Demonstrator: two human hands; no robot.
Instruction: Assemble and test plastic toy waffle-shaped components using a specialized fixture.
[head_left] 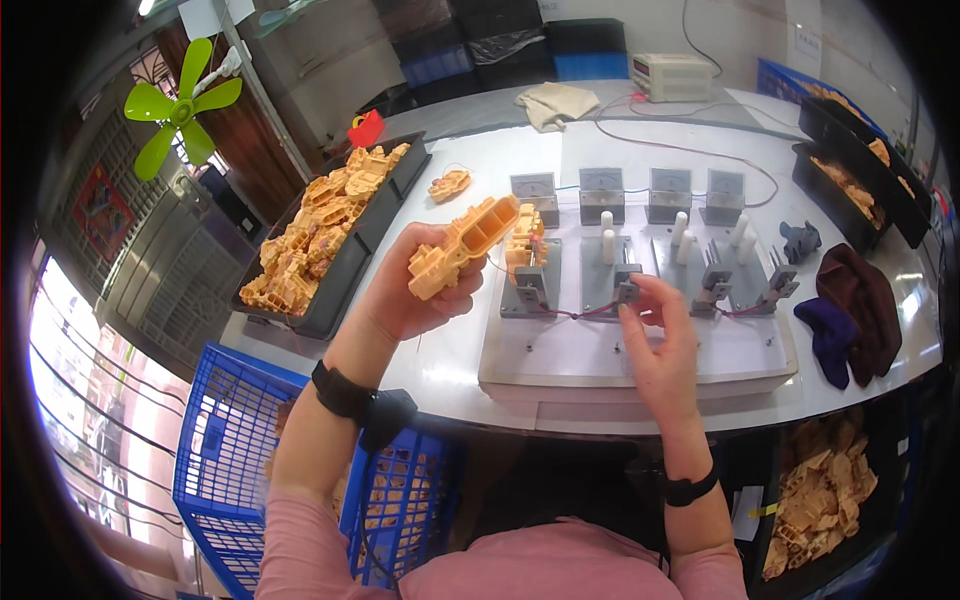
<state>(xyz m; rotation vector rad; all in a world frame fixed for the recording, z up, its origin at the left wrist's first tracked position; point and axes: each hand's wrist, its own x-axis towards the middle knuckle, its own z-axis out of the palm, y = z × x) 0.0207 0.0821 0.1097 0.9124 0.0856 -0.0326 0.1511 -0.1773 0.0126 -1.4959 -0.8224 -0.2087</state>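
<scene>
My left hand (pixel 405 290) holds a yellow-orange plastic housing part (pixel 462 245) lifted above the white bench, left of the test fixture. My right hand (pixel 655 335) pinches a small grey clamp (pixel 627 291) on the fixture board (pixel 640 350), where thin red wires run. A second yellow part (pixel 525 240) sits clamped in the fixture's leftmost station. Four grey meters (pixel 625 192) stand in a row behind the stations, with white pegs (pixel 606 245) between them.
A black tray (pixel 345 270) full of yellow parts lies at the left, and another loose part (pixel 449 184) beyond it. Black trays (pixel 850 170) stand at the right, dark cloths (pixel 855 310) beside them. A blue crate (pixel 225 450) sits below the bench. A power supply (pixel 670 76) stands at the back.
</scene>
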